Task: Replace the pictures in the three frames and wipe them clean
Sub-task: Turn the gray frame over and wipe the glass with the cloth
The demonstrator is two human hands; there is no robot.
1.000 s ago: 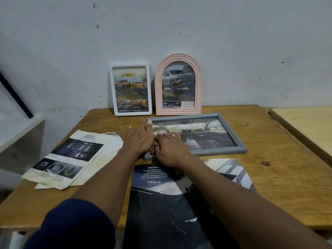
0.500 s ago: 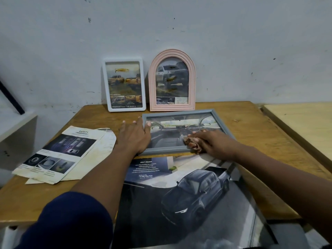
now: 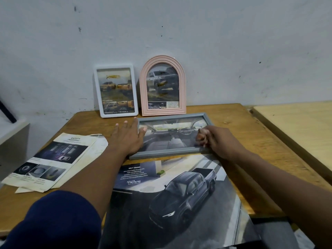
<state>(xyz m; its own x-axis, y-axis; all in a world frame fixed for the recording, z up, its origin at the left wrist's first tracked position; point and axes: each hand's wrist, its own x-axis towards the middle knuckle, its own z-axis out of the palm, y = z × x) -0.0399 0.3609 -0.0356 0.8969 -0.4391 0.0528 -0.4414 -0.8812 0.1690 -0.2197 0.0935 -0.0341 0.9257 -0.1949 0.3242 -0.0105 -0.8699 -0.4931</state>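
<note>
Wooden table (image 3: 242, 133): grey rectangular frame (image 3: 170, 141) lies flat, picture in; left hand (image 3: 127, 139) presses it open-palmed, right hand (image 3: 217, 141) curled on glass, contents unclear. White rectangular frame (image 3: 115, 90), pink arched frame (image 3: 162, 87) stand filled; wiping likely unfinished.

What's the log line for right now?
left hand: flat on left edge of grey frame | right hand: fingers curled on its glass | white frame, pink frame: upright against wall

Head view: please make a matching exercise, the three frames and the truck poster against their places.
1. white frame
2. pink frame
3. grey frame
4. truck poster

A. lies flat on the table
B. stands at the wall, right
C. overhangs the near table edge
D. stands at the wall, left

Pairs: 1-D, 2-B, 3-A, 4-C
</note>
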